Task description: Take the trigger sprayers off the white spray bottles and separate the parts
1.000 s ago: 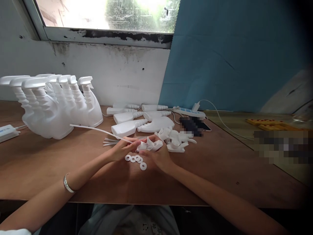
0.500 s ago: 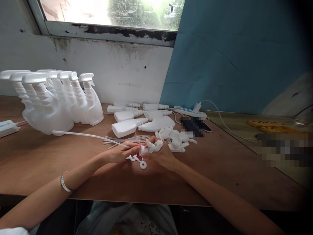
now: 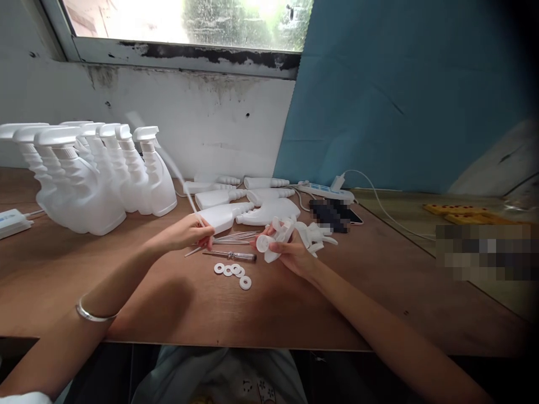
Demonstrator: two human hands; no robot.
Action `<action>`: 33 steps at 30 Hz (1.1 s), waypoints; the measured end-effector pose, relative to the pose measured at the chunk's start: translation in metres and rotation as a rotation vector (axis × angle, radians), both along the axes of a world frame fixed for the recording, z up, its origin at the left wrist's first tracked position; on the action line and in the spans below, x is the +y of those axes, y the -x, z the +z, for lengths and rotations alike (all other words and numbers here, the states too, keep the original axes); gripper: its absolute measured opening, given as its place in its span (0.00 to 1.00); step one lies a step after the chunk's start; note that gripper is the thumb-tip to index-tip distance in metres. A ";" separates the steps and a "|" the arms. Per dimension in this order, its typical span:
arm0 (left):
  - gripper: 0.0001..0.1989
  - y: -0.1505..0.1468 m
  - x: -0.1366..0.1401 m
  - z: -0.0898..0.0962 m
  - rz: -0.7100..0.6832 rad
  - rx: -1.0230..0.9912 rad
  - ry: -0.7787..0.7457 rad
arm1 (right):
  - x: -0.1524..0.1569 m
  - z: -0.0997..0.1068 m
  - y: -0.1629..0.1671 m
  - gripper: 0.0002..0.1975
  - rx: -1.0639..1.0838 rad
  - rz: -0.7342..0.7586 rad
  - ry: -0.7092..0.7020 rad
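Note:
My left hand (image 3: 191,233) is closed on a thin white plastic tube (image 3: 179,173), which slants up to the left and is blurred at its far end. In my right hand (image 3: 292,252) is a white trigger spray head (image 3: 273,241), tilted so its round collar opening faces me. Between the hands lie more thin tubes (image 3: 238,238) and a screwdriver (image 3: 233,256) with a clear handle. Several white ring washers (image 3: 245,282) rest on the table just in front. A pile of loose spray heads (image 3: 315,234) sits beyond my right hand.
Several white bottles with spray heads (image 3: 92,185) stand at the left. Bottles without heads (image 3: 269,212) lie on their sides at the back. A power strip (image 3: 328,192), a cable and a dark phone (image 3: 349,212) are at the back right. Yellow objects (image 3: 467,214) lie farther right.
My hands have moved apart. The left went left and up, swinging the tube steeper; the right turned the spray head's collar toward me. The screwdriver and all the washers now show.

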State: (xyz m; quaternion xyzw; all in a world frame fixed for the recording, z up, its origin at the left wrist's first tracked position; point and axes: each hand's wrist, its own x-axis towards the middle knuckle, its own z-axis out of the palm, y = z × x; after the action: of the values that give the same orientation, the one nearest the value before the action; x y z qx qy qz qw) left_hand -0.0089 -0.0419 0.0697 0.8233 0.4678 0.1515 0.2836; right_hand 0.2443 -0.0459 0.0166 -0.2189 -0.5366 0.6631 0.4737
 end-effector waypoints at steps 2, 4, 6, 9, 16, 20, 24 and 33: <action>0.18 0.002 -0.001 0.008 0.129 0.415 -0.062 | -0.001 -0.002 0.003 0.14 -0.024 0.029 -0.006; 0.16 0.001 -0.004 0.012 0.199 0.757 -0.054 | -0.003 -0.004 0.006 0.15 -0.038 0.067 -0.011; 0.15 -0.002 -0.005 0.011 0.195 0.927 0.027 | -0.005 -0.004 0.008 0.15 -0.049 0.083 -0.002; 0.16 -0.008 -0.001 0.004 0.176 0.981 0.105 | -0.007 -0.005 0.011 0.16 -0.086 0.073 0.024; 0.17 -0.017 0.020 -0.008 0.189 1.017 0.052 | -0.007 -0.005 0.013 0.16 -0.098 0.038 0.057; 0.16 -0.015 0.023 0.000 0.205 1.026 0.051 | -0.007 -0.005 0.012 0.16 -0.106 0.030 0.048; 0.06 -0.008 0.016 0.004 0.202 0.969 -0.011 | -0.006 -0.006 0.012 0.16 -0.110 0.025 0.053; 0.12 -0.009 0.014 -0.019 0.086 0.891 -0.169 | -0.006 -0.009 0.016 0.16 -0.149 -0.069 0.078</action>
State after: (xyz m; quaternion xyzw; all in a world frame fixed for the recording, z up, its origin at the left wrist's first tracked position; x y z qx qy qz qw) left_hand 0.0004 -0.0276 0.0505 0.8082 0.5639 -0.1684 -0.0200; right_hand 0.2281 -0.0515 0.0077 -0.3041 -0.5365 0.6486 0.4460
